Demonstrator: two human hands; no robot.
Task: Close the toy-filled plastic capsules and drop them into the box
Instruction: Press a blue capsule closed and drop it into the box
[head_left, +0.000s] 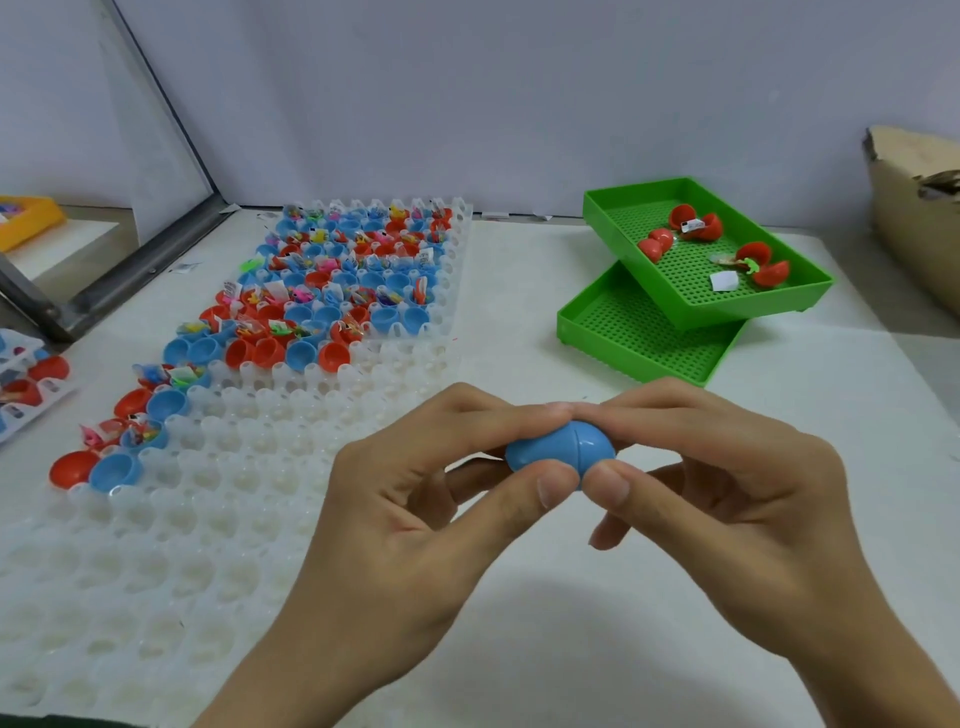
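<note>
A blue plastic capsule (560, 448) is held over the table in front of me, its two halves joined with a seam down the middle. My left hand (415, 499) pinches its left half between thumb and fingers, and my right hand (727, 483) pinches its right half the same way. To the left lies a white moulded holder tray (218, 467) with several open red and blue capsule halves (332, 291), many with small toys inside. A cardboard box (914, 218) stands at the far right edge.
Two stacked green perforated trays (649, 343) sit at the back right; the top one holds a few open red capsules (696, 226). A metal-framed clear panel (130, 270) stands at the back left, with a yellow tray (26, 221) behind it. Another small holder with capsules (26, 384) lies at the left edge.
</note>
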